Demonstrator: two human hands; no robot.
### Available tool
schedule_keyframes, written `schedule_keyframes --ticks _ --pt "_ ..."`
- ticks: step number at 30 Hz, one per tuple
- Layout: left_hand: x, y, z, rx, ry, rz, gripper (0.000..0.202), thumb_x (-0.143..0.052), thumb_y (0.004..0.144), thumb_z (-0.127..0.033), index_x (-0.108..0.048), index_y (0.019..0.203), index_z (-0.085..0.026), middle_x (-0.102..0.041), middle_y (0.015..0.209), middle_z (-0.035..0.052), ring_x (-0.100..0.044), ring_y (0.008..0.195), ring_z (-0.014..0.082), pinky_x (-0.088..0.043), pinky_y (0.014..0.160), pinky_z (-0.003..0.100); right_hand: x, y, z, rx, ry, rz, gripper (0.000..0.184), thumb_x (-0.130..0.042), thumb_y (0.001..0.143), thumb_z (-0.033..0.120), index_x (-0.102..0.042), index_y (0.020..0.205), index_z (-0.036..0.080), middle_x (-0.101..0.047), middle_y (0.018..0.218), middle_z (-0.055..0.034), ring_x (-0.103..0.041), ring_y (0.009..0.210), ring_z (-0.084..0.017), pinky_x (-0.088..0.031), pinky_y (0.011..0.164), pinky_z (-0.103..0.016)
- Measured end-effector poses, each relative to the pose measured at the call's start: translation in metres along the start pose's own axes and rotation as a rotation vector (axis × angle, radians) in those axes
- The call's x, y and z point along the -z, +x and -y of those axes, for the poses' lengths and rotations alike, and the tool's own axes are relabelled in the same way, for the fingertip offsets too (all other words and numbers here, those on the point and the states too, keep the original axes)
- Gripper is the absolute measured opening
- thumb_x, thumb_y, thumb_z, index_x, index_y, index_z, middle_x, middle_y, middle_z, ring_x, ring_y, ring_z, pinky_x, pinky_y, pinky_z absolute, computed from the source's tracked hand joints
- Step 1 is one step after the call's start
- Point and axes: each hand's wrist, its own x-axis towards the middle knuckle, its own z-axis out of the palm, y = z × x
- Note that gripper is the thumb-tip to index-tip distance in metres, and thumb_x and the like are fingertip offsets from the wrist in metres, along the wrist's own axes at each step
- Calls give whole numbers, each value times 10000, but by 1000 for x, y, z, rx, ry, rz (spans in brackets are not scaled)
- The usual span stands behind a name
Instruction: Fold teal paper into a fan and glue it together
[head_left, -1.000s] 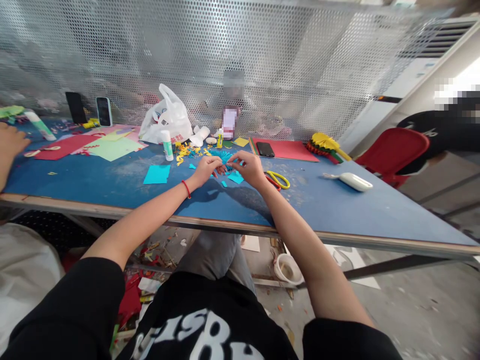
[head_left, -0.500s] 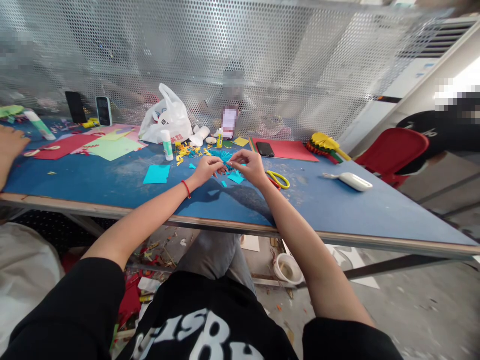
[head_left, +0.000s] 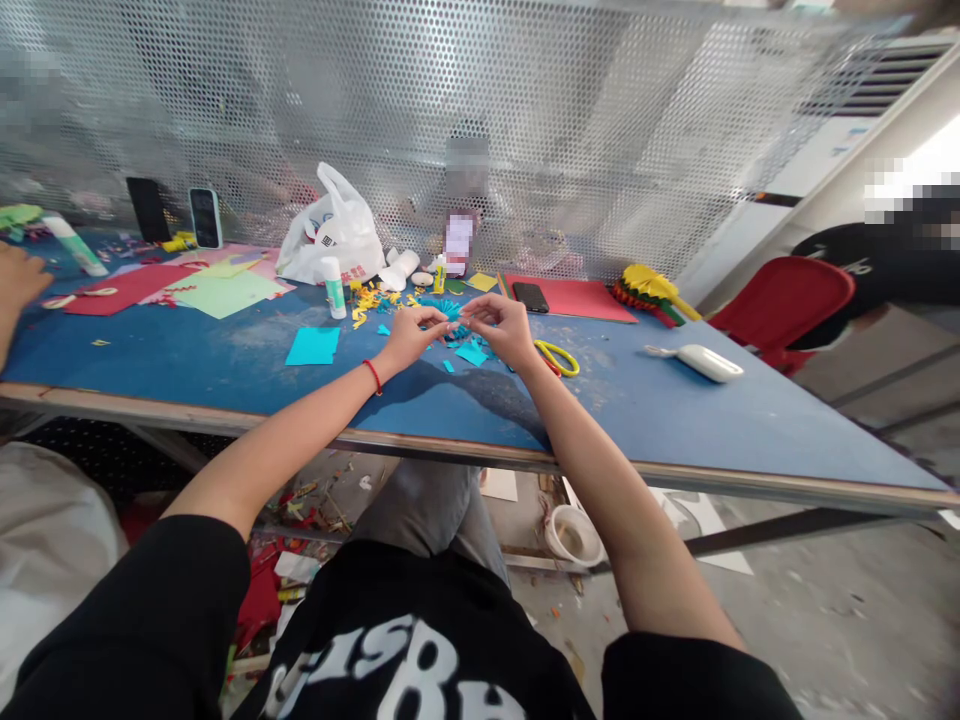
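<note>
Over the blue table, my left hand, with a red cord at the wrist, and my right hand meet fingertip to fingertip. Both are closed in a pinch on fringed blue paper, whose thin strips fan out behind the fingers; the exact grip points are hidden. Beneath the hands lie blue paper scraps. A square of blue paper rests flat to the left. Just right of my right hand are scissors with yellow and red handles.
A glue stick, yellow shreds and a white plastic bag stand behind. A phone lies on red paper. Farther right is a white-handled tool. Another person's hand is at far left.
My fingers have shifted slightly on the blue paper, with both hands raised a little and the right-hand fingers straighter. The other person's hand has drawn back slightly left.
</note>
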Motion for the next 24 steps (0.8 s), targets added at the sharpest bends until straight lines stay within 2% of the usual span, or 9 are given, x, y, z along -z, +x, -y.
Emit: schedule_keyframes --ticks 4,12,18,24 --pt "1 2 4 -27 -28 -15 571 -839 703 -723 -749 722 -159 -727 691 67 -678 598 186 -534 589 291 -1 0 1 11 -20 8 393 -826 743 567 -737 853 201 -760 835 -63 -671 727 -186 -508 646 -308" --pt "2 2 -2 36 -30 -47 545 -890 655 -688 -769 705 -159 -736 675 69 -676 576 181 -525 550 275 -2 -1 2 23 -48 9 382 -814 765 559 -728 862 200 -751 861 -59 -661 736 -172 -491 634 -287" --pt "2 3 1 -10 -12 -51 580 -857 676 -725 -771 711 -152 -735 665 72 -665 546 170 -509 521 264 -2 -2 2 33 -38 2 388 -814 762 562 -712 858 200 -750 866 -52 -650 711 -156 -487 613 -274" --pt "4 4 6 -104 83 -35 597 -805 730 -751 -782 722 -155 -751 677 81 -675 560 176 -499 526 262 -3 -2 3 30 -58 18 461 -819 735 640 -735 841 200 -752 837 -47 -625 678 -153 -482 619 -286"
